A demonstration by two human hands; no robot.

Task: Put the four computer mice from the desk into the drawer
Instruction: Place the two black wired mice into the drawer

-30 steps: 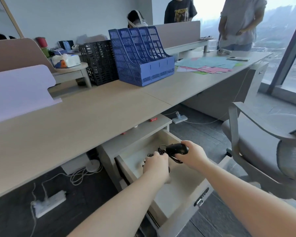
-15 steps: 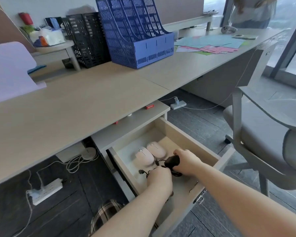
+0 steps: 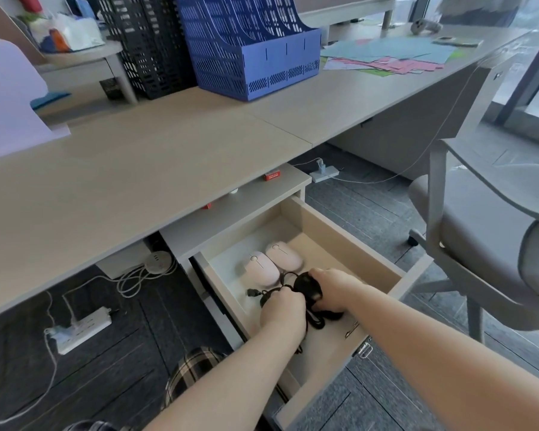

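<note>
Both hands in open drawer [image 3: 349, 234]. R hand [image 3: 333, 289] holds black mouse [image 3: 307, 286]; L hand [image 3: 282, 312] grips its cord [image 3: 315, 320]. 2 pink mice [image 3: 274, 262] sit near back left corner.

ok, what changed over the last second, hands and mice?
Both hands went down into the open drawer. The right hand keeps its hold on the black wired mouse, carried from above the drawer to near its floor. The left hand still grips the black cable. The two pink mice now show at the back, side by side, unmoved over the last half second.
</note>
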